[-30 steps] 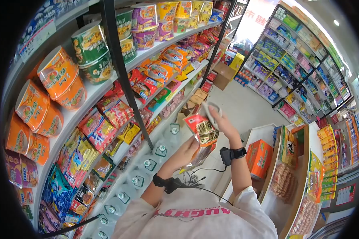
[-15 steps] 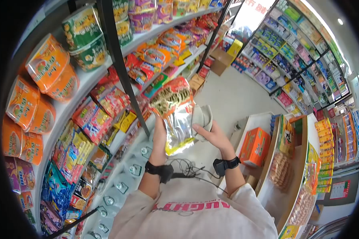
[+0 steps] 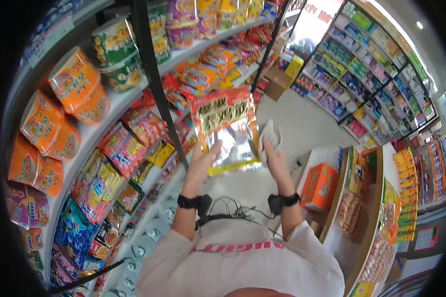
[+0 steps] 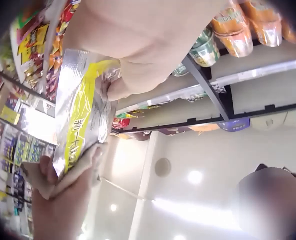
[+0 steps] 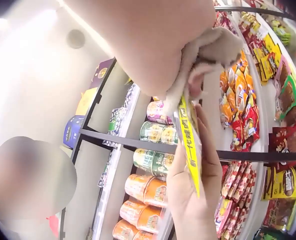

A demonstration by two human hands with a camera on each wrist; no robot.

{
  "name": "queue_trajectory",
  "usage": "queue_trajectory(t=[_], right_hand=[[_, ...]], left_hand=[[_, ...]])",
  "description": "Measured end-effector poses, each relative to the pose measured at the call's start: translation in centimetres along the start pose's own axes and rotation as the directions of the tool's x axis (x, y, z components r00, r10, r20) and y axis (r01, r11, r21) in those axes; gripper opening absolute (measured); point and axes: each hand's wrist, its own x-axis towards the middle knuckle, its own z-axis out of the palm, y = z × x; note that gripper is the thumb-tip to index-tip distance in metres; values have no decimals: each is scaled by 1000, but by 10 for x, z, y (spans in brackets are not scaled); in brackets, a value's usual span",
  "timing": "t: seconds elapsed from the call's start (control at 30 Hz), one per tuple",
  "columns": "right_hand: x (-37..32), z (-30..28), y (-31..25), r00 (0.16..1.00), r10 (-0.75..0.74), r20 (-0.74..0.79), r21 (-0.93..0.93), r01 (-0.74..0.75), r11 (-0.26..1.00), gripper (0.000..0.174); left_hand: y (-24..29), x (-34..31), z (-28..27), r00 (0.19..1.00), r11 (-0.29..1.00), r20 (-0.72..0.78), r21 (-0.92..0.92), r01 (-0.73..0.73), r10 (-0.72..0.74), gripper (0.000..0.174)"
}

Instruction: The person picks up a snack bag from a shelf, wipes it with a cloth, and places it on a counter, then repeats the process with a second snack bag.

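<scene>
Swung straighter than before, a shiny red-and-silver plastic pouch (image 3: 231, 132) is pinched by the left hand (image 3: 198, 166), the right hand (image 3: 277, 165) clamping grey cloth (image 3: 269, 130) against its edge.

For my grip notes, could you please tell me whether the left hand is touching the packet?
Touching: the head view shows the left hand with its thumb on the packet.

Pale shelf (image 3: 116, 102) with stacked tubs (image 3: 74, 79)
</scene>
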Motion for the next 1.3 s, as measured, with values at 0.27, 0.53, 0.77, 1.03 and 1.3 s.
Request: queue_trajectory(t=[0.27, 0.53, 0.77, 1.03, 1.3], right_hand=[[7, -19, 28, 954, -252, 162, -430, 298, 852, 28], [-43, 54, 21, 732, -501, 461, -551, 679, 485, 59], [-16, 37, 15, 963, -189, 192, -217, 230, 949, 60], [-27, 79, 4, 551, -589, 591, -652, 756, 53, 50], [-8, -19, 38, 995, 61, 78, -267, -39, 963, 40]], left_hand=[[-9, 11, 13, 976, 939, 5, 270, -211, 218, 83], [1, -17, 53, 998, 963, -47, -267, 21, -34, 58], [10, -18, 25, 992, 751, 97, -650, 120, -75, 51], [-14, -34, 28, 965, 746, 99, -617, 250, -241, 56], [-18, -18, 20, 975, 673, 134, -707, 219, -177, 52]])
